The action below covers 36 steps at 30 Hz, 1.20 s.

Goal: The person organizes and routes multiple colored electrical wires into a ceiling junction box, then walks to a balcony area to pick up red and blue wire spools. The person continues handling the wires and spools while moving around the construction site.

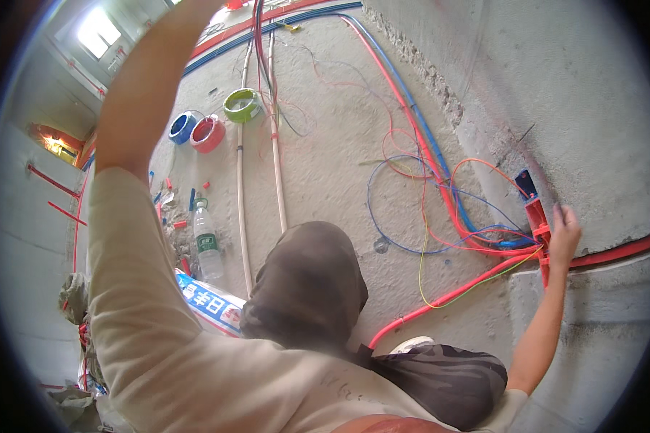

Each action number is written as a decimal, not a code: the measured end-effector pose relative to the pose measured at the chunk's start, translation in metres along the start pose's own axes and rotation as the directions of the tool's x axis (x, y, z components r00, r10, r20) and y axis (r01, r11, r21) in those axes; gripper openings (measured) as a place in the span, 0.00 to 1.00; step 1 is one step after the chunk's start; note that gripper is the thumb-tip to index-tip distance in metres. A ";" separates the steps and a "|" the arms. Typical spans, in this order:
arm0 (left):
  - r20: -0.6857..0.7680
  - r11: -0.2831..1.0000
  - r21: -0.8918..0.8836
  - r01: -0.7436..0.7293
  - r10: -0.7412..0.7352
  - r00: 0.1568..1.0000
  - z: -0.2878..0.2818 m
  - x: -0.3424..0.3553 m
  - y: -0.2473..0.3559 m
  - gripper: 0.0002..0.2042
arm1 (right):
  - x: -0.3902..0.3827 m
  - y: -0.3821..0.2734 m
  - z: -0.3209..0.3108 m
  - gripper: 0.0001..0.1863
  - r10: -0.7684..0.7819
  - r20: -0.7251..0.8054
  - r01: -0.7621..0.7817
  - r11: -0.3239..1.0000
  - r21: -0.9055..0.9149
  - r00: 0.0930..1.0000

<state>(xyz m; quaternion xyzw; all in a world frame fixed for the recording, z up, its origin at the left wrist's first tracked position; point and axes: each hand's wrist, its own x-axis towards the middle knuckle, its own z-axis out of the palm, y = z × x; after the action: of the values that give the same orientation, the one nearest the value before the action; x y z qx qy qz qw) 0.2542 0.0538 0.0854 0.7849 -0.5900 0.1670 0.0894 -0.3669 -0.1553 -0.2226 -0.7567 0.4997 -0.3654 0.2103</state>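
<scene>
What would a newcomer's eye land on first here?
Probably the three coils, green, red and blue, grouped on the grey floor left of the picture's middle. Next, the red pipe and the blue pipe, running side by side down the right half toward the red box, with the right hand close beside it.

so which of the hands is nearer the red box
Right: the right hand is close beside the red box; the left hand is out of view, its arm raised at the picture's upper left.
</scene>
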 end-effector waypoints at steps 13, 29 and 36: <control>0.132 0.917 -0.223 -0.331 0.365 0.922 -0.030 0.009 0.195 0.14 | 0.009 0.025 -0.007 0.24 -0.036 -0.411 0.017 0.999 -0.049 0.911; 0.325 0.766 -0.614 0.189 0.027 0.945 -0.064 -0.041 0.016 0.13 | -0.011 -0.078 -0.029 0.10 -0.146 -0.533 0.245 0.962 0.119 0.833; -0.157 0.861 -0.258 -0.438 0.410 0.899 -0.033 -0.043 0.185 0.16 | -0.040 0.023 0.027 0.12 -0.078 -0.268 0.030 0.983 -0.180 0.960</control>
<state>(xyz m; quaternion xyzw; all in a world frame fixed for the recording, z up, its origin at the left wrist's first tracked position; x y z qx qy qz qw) 0.0620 0.0497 0.0895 0.6054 -0.7610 0.1329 0.1917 -0.3696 -0.1293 -0.2691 -0.7278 0.5330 -0.4270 0.0623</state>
